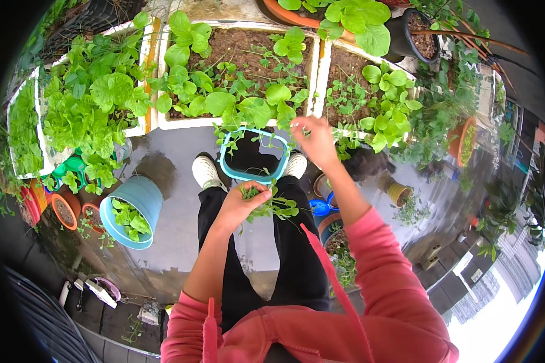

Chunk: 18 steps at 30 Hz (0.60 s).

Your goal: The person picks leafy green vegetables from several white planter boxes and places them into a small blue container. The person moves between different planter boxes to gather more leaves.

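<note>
My left hand point(237, 206) grips a small bunch of leafy green shoots point(274, 208), whose stems and leaves hang out past the thumb. It is held over my legs, just nearer to me than a blue-rimmed plastic container point(227, 171). That container stands between my shoes, and its inside looks dark. My right hand point(315, 139) is raised at the near edge of a white foam planter box point(195, 123), fingers curled towards the thumb. Blur hides whether anything thin is between those fingertips. Low seedlings and broad-leaved greens point(254, 111) grow in the box's soil, some hanging over its rim.
More foam boxes flank it, one with dense leafy greens point(113, 90), another with seedlings point(347, 97). A light blue bucket point(134, 186) holding leaves stands on the wet floor at left. Terracotta pots point(66, 209), a yellow pot point(397, 193) and a black pot point(420, 36) stand around.
</note>
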Each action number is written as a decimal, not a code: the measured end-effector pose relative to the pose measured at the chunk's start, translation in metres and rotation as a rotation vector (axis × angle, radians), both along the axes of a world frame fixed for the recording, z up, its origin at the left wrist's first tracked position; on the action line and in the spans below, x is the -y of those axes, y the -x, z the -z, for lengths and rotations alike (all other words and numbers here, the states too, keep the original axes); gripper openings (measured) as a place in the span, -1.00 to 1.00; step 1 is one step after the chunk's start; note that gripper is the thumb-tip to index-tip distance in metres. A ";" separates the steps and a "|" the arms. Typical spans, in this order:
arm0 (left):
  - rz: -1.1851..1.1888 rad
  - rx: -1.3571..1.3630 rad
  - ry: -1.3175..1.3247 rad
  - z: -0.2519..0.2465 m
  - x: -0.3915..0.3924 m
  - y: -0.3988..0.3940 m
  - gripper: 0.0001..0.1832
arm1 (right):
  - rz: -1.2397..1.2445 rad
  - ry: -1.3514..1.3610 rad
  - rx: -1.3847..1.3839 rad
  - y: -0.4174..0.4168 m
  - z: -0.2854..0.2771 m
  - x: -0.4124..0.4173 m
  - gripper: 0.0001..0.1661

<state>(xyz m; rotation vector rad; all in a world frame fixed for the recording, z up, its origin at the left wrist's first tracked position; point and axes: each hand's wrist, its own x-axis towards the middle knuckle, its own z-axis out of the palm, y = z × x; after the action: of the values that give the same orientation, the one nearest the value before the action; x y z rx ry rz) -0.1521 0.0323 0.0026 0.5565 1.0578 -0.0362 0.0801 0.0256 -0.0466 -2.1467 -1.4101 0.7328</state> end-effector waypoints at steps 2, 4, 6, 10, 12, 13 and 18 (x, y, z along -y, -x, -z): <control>-0.002 -0.016 0.016 0.007 0.001 0.003 -0.84 | 0.043 -0.048 0.403 -0.029 0.044 -0.018 -0.86; -0.026 -0.037 0.048 0.013 0.003 0.008 -0.85 | -0.103 -0.010 0.621 -0.048 0.073 -0.033 -0.88; -0.036 -0.053 0.058 0.015 0.004 0.014 -0.84 | -0.242 0.158 0.773 -0.060 0.096 -0.042 -0.89; -0.050 -0.069 0.075 0.020 0.007 0.024 -0.84 | -0.335 0.357 0.823 -0.064 0.107 -0.050 -0.84; -0.051 -0.073 0.074 0.021 0.007 0.027 -0.84 | -0.332 0.395 0.800 -0.065 0.105 -0.053 -0.85; -0.051 -0.073 0.072 0.021 0.007 0.027 -0.84 | -0.315 0.401 0.782 -0.067 0.103 -0.054 -0.85; -0.045 -0.049 0.053 0.021 0.004 0.025 -0.83 | -0.257 0.477 0.682 -0.088 0.082 -0.071 -0.85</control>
<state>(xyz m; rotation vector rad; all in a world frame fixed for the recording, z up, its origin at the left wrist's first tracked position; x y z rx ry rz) -0.1770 0.0280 -0.0187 0.4856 1.1139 -0.0384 0.1686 0.0967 -0.1289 -2.7854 -2.0468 0.4646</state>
